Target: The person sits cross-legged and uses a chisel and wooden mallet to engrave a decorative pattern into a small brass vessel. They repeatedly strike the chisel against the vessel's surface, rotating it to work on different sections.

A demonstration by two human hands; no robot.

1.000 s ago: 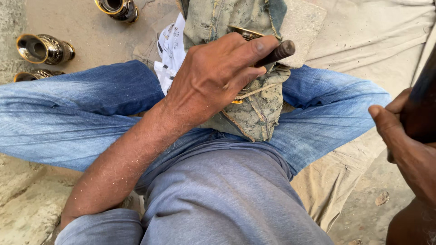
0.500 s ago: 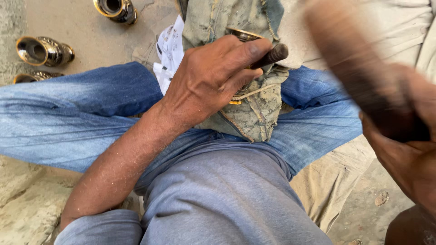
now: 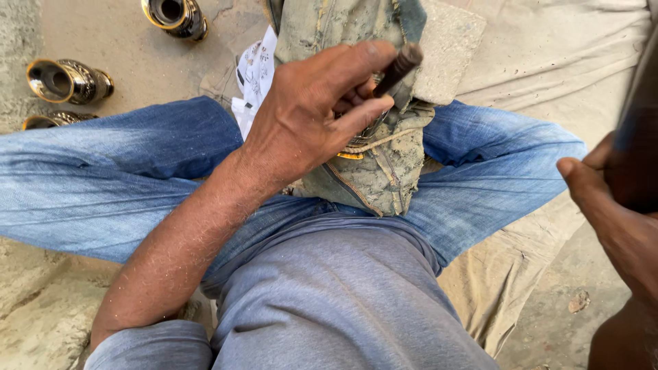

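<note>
1. The person sits cross-legged on the ground in blue jeans (image 3: pixel 123 178), with a dusty, grey-green denim cloth pad (image 3: pixel 373 161) bunched over the lap, most likely to protect the legs and cushion whatever is worked on.
2. The left hand (image 3: pixel 312 116) rests on that pad and pinches a short, dark, rod-like metal tool (image 3: pixel 399 67) between thumb and curled fingers. The tool tilts up and away, its blunt top poking out just above the knuckles.
3. Beneath the fingers something brassy peeks out against the pad; I cannot tell what it is.
4. The right hand (image 3: pixel 613 205) sits well apart at the frame's right edge, closed around a dark blurred handle (image 3: pixel 637 157).
5. Three polished brass vessels (image 3: pixel 68 81) lie on the sandy ground at the upper left, out of the way.
</note>
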